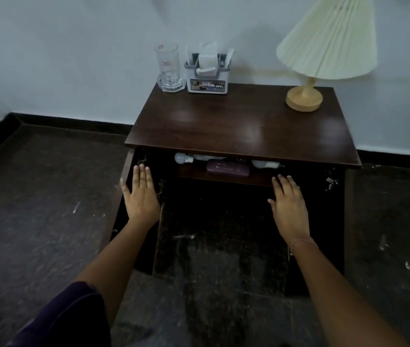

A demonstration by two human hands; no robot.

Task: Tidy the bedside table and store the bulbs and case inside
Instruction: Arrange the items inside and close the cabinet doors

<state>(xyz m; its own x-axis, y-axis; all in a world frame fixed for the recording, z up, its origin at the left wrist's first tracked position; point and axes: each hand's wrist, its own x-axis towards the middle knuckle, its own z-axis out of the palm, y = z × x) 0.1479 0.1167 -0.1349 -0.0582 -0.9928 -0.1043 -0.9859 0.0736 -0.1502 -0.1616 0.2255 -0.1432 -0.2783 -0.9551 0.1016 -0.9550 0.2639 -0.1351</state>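
A glass (168, 68) stands just beside a tissue holder (207, 73); a lamp (324, 53) stands well apart, rightward.

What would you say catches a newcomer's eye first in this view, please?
Probably the two flat, open hands, the left hand and right hand, on the open dark cabinet doors. Between them, on the inner shelf, lie a purple oblong case and white bulbs. Above, a cream pleated-shade lamp stands on the dark wooden tabletop's back right corner.
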